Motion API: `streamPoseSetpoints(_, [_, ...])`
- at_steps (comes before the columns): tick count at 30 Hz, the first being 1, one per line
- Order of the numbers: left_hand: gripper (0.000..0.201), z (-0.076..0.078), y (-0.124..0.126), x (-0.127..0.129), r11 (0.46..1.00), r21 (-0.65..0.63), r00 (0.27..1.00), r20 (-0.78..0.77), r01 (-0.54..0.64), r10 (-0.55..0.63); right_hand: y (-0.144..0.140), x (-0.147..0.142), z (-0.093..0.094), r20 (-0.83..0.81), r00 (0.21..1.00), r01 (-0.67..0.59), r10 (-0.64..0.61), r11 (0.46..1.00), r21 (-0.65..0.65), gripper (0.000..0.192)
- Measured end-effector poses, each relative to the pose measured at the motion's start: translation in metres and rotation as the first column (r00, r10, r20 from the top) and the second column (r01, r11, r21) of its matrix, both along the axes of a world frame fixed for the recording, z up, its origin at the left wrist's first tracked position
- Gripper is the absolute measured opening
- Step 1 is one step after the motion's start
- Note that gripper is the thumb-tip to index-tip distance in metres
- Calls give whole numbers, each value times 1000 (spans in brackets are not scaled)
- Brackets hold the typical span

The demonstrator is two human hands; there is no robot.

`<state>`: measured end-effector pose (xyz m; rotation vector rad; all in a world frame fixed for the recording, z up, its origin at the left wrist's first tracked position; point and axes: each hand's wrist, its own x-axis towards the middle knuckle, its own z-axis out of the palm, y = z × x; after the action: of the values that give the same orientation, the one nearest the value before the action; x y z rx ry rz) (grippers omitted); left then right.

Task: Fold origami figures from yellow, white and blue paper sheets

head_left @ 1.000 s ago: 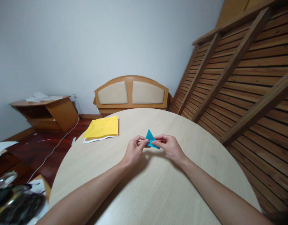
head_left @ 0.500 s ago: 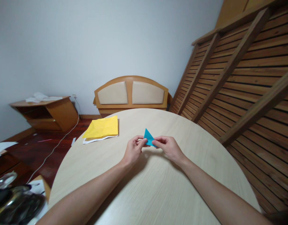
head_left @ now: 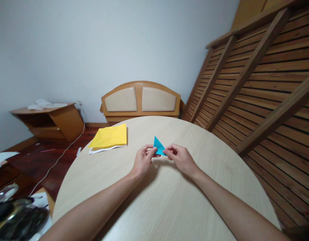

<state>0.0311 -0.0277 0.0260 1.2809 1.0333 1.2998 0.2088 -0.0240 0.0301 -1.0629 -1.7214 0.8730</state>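
A small piece of blue paper, folded into a triangle with its point upward, is held above the round table. My left hand pinches its left edge, the thumb lying on the front face. On the other side, my right hand has its thumb and forefinger closed on the lower right corner. Fingers behind the paper are partly hidden. Creased yellow paper lies to the left on the table, with a white sheet showing under its near edge.
Beyond the table stands a headboard with two pale panels. Wooden slatted frames lean along the right. At left are a low cabinet, a white cable on the floor, and a blurred heap of items near the table edge.
The blue triangle has turned slightly, its tip shifting a little left and up. My right fingers have shifted slightly at its corner. My left hand stays nearly still.
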Motion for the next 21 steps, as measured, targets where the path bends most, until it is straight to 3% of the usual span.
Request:
streamPoseSetpoints(12, [45,1,-2,1,1000,21,1000,21,0,-1,0,3,-2,10,999,-34,34,999,34,28])
streamPoseSetpoints(21, [36,0,0,-2,1000,-19,1000,20,-20,20,1,6,-6,-6,997,-83,83,997,-8,27])
